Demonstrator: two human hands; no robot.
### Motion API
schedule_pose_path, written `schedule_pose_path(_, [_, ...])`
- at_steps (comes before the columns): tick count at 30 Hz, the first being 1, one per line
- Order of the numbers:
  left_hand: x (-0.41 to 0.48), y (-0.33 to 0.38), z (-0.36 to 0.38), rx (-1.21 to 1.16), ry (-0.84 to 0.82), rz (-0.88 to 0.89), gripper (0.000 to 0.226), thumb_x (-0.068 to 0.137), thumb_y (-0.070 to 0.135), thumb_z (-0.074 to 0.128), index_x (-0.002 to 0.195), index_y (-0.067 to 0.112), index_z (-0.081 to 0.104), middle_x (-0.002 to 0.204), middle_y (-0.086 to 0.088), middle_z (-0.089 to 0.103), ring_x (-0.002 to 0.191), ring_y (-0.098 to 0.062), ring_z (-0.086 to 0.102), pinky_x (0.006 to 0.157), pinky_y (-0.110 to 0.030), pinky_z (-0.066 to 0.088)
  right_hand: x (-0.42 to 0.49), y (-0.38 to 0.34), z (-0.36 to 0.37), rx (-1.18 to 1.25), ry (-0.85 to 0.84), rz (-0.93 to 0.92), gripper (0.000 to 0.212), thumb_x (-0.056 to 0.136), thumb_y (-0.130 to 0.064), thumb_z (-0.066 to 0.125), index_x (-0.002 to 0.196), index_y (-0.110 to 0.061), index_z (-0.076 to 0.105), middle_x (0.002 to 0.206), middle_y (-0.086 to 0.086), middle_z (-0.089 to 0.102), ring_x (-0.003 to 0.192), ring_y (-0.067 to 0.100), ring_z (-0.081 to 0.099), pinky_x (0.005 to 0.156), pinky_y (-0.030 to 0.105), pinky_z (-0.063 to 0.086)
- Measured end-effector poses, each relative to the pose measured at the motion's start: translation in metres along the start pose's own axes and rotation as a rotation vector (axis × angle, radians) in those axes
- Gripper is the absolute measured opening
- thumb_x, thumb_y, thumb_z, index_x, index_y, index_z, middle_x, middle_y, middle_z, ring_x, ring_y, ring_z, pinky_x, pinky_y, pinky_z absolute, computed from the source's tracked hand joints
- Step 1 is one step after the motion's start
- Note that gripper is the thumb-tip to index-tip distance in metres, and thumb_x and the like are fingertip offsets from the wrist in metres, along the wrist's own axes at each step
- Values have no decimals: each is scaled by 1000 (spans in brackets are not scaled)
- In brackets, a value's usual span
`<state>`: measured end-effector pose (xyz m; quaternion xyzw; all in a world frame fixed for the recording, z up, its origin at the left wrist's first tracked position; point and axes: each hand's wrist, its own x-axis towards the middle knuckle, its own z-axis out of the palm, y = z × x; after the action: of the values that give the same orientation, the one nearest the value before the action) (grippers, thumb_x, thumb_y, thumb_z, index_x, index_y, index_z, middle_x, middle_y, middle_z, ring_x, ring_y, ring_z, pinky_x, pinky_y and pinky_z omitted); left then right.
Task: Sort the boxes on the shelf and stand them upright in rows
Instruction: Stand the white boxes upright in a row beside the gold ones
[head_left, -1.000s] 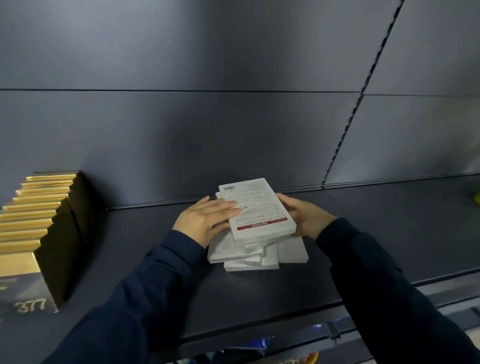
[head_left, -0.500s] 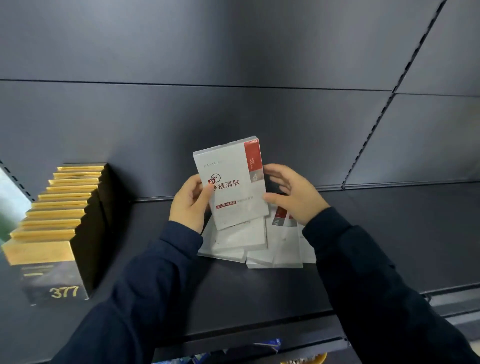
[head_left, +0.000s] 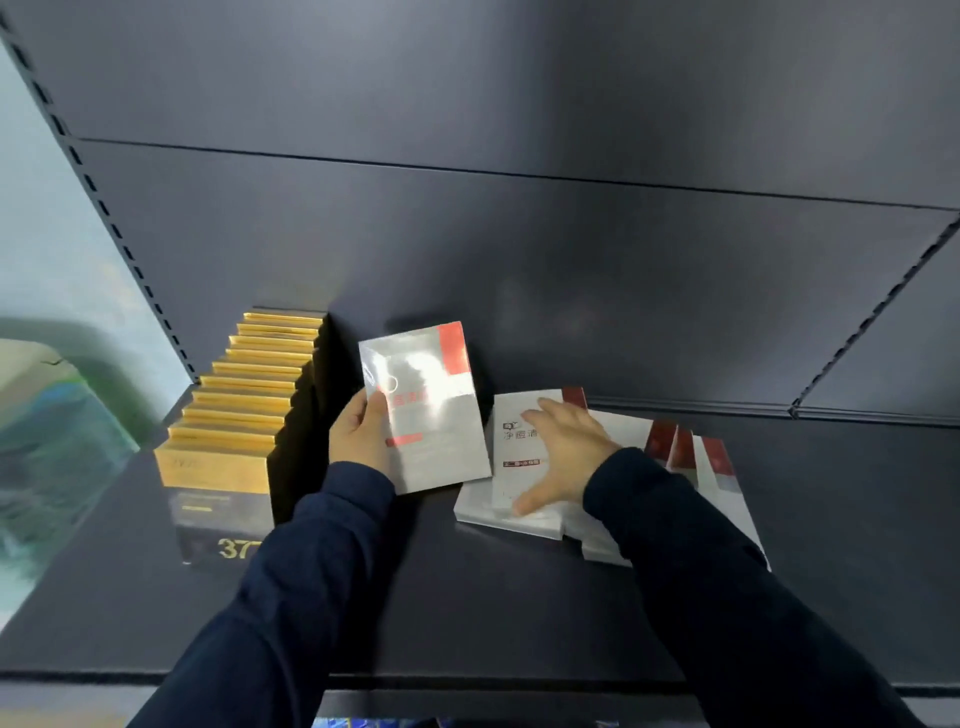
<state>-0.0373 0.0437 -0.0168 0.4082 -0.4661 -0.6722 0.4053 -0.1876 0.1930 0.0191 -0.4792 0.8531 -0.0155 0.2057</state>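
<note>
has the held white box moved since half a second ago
Yes. The white box in the left hand has gone left, away from the flat pile, and now stands close beside the gold boxes.

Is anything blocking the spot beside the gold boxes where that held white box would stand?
Nothing visible: the shelf is bare between the held box and the gold boxes.

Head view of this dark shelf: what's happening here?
A person is sorting flat white boxes with red corners. The left hand holds one white box upright beside a standing row of gold-topped black boxes. The right hand lies flat on the fanned white boxes lying on the dark shelf.
</note>
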Motion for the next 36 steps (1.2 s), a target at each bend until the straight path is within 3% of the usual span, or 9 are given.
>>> schedule_pose_path(2, [8, -4, -6, -9, 20, -15, 22, 93, 31, 53, 102, 18, 68, 94, -7, 72, 86, -28, 68, 80, -46, 58, 1, -6, 1, -308, -136, -23, 137, 49, -57, 84, 152, -28, -2, 161, -1, -10, 147, 30, -12, 120, 45, -2])
schedule_pose_path(5, [17, -5, -6, -3, 33, 12, 25, 93, 32, 53, 109, 19, 67, 99, -7, 72, 89, -27, 69, 79, -45, 58, 1, -11, -4, -445, -197, -28, 133, 55, -45, 86, 152, -30, -4, 161, 2, -8, 147, 34, -7, 120, 47, 8])
schedule_pose_path(11, [34, 2, 13, 21, 49, 42, 21, 96, 32, 47, 106, 26, 65, 93, 1, 70, 77, -12, 65, 64, -24, 53, 3, -1, -18, -114, -190, -41, 109, 63, -51, 80, 150, -30, 18, 160, -5, 12, 146, 21, 15, 115, 40, 27])
schedule_pose_path(15, [50, 7, 24, 28, 20, 70, 25, 98, 29, 45, 110, 23, 66, 84, 7, 68, 70, -9, 63, 53, -14, 51, 24, 1, -6, 111, 189, 256, 97, 63, -66, 71, 135, -12, 35, 137, 10, 49, 122, 30, 49, 101, 43, 43])
schedule_pose_path(19, [60, 6, 31, 15, 8, 105, 24, 98, 24, 46, 113, 21, 64, 89, 9, 69, 72, -5, 64, 50, -10, 49, 34, -8, 5, 257, 254, 375, 93, 59, -47, 85, 126, -13, 30, 121, 12, 57, 111, 31, 55, 94, 42, 49])
schedule_pose_path(23, [67, -1, 27, 130, 45, 93, 29, 95, 23, 51, 123, 22, 59, 117, 0, 66, 90, -6, 64, 62, -15, 54, 31, -5, -3, 541, 388, 375, 84, 64, -23, 86, 124, -18, 27, 116, 9, 54, 99, 26, 56, 88, 39, 51])
schedule_pose_path(26, [56, 2, 20, 300, 181, 126, 45, 90, 16, 59, 133, 23, 47, 139, -2, 47, 127, -20, 46, 101, -35, 46, 23, -9, -24, 844, 492, 274, 74, 80, -4, 72, 135, -15, 25, 104, 8, 61, 98, 24, 59, 83, 34, 47])
schedule_pose_path(29, [26, -3, 14, 226, 127, 211, 44, 89, 7, 58, 129, 20, 46, 133, -2, 48, 122, -14, 47, 94, -21, 46, 21, -23, -45, 1014, 598, 145, 47, 85, -1, 63, 127, -8, 43, 103, 8, 65, 96, 25, 63, 74, 29, 49])
schedule_pose_path(36, [19, -13, 0, 266, -109, 166, 45, 96, 21, 48, 140, 24, 40, 132, 6, 49, 124, -12, 47, 108, -39, 40, 68, -79, -21, 1460, 438, -22, 30, 86, 10, 55, 96, -18, 60, 103, 5, 67, 100, 27, 65, 85, 37, 54])
